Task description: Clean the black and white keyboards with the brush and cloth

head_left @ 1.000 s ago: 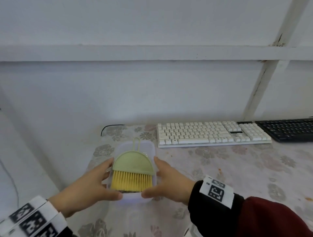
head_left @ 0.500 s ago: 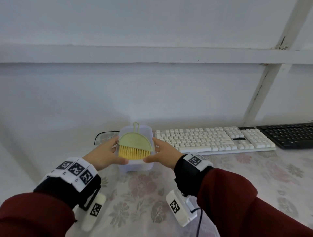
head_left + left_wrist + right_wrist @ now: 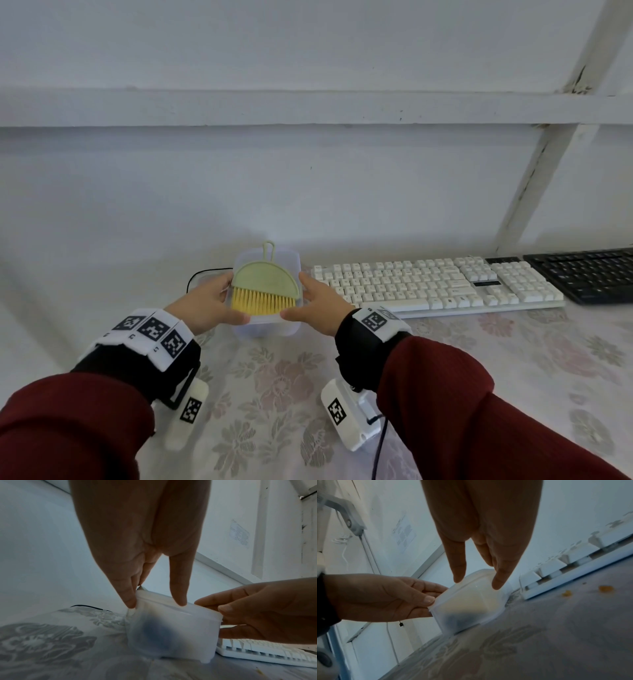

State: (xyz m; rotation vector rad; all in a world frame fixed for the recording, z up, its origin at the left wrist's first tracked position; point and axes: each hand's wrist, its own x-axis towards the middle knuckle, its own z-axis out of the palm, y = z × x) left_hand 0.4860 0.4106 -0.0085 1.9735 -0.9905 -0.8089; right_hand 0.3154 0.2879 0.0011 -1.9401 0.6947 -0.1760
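A translucent plastic box (image 3: 270, 327) stands on the flowered tablecloth, just left of the white keyboard (image 3: 435, 286). Across its top lies a green brush (image 3: 267, 279) with yellow bristles. My left hand (image 3: 219, 301) grips the box's left rim and my right hand (image 3: 308, 298) grips its right rim, thumbs over the near edge. In the left wrist view a dark blue shape (image 3: 154, 632) shows through the wall of the box (image 3: 188, 635); what it is I cannot tell. The black keyboard (image 3: 589, 275) lies at the far right.
A white wall with a ledge rises right behind the box and keyboards. A black cable (image 3: 200, 274) curls at the table's back left. Small orange crumbs (image 3: 606, 588) lie on the cloth (image 3: 556, 628) near the white keyboard (image 3: 556, 566).
Both hands have moved the box with the brush away from me, from the table's near left to the back beside the white keyboard. It has barely shifted in the last half second.
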